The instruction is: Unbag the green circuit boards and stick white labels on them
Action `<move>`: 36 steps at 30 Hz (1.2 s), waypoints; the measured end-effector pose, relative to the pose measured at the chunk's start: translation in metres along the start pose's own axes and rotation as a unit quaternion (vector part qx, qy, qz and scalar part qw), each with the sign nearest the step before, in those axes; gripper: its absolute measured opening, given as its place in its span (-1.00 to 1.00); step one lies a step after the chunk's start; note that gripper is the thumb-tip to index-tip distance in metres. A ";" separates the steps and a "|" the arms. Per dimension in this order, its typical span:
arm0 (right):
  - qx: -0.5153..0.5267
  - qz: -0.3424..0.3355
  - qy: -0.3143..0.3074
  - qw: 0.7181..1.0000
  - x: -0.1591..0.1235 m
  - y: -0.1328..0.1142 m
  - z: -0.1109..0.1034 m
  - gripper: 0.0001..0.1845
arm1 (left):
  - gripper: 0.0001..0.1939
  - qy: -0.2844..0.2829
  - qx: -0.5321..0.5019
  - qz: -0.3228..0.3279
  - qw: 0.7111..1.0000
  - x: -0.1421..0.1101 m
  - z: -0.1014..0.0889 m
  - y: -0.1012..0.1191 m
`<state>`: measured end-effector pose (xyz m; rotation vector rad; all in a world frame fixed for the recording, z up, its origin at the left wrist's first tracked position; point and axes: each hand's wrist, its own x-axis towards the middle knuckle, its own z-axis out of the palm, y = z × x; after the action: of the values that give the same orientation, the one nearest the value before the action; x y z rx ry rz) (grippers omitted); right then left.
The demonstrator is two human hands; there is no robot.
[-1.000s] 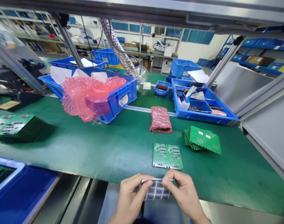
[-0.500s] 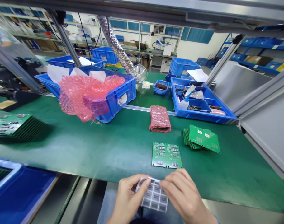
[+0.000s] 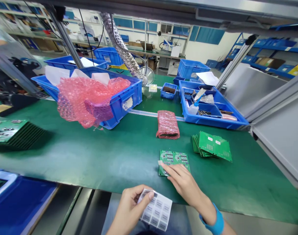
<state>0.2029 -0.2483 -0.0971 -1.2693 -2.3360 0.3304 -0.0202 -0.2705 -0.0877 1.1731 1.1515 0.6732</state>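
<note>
A person sits at a green workbench, seen from their own head looking down. Their left hand is low, near the front edge of the bench, with thumb and fingers pinched on one end of a sheet of small grey labels, which slants out to the right over their lap. Their right hand, wearing a blue wristband, reaches forward onto a green circuit board lying flat on the bench just ahead. The fingers are stretched out and close together, and the index fingertip carries a small pale label at the board's left edge; whether the label is already stuck down cannot be told.

Just right of the board lies a fanned stack of green boards. Beyond it sits a bundle wrapped in pink bubble wrap. Farther back on the right is a blue tray of small parts with a white squeeze bottle. On the left, a blue crate overflows with loose pink bubble wrap, and another pile of boards rests at the far left edge.
</note>
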 end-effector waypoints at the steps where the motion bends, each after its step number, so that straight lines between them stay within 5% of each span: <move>1: 0.017 0.005 0.007 1.000 0.002 0.000 -0.006 -0.39 | -0.56 -0.001 0.000 -0.001 1.000 0.000 0.000 0.000; 7: 0.105 0.073 0.222 0.967 0.036 0.017 -0.076 -0.45 | -0.57 -0.006 -0.016 -0.007 1.000 -0.001 -0.004 -0.001; 10: 0.176 0.094 0.197 0.960 0.057 0.028 -0.093 -0.51 | -0.58 -0.004 -0.014 -0.003 1.000 -0.001 -0.005 -0.003; 14: 0.254 0.103 -0.015 0.961 0.073 0.040 -0.072 -0.52 | -0.60 -0.004 -0.024 -0.007 1.000 0.000 -0.006 -0.006; 17: 0.235 0.102 -0.092 0.962 0.073 0.046 -0.048 -0.48 | -0.61 -0.008 -0.024 -0.011 1.000 0.000 -0.008 -0.009; 20: 0.203 0.107 -0.049 0.972 0.067 0.047 -0.036 -0.52 | -0.61 -0.010 -0.023 -0.014 1.000 -0.001 -0.011 -0.010; 23: 0.264 0.169 0.009 0.950 0.061 0.045 -0.034 -0.66 | -0.62 -0.012 -0.020 -0.012 1.000 0.000 -0.011 -0.008; 27: 0.343 0.250 -0.034 0.905 0.053 0.045 -0.025 -0.71 | -0.63 -0.022 -0.018 -0.008 1.000 0.003 -0.009 -0.006; 36: 0.292 0.279 -0.013 0.915 0.049 0.041 -0.009 -0.74 | -0.62 -0.012 -0.001 -0.005 1.000 0.006 -0.007 -0.002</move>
<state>0.2145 -0.1848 -0.0926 -1.5676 -1.6348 1.1356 -0.0255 -0.2635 -0.0914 1.1704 1.1353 0.6504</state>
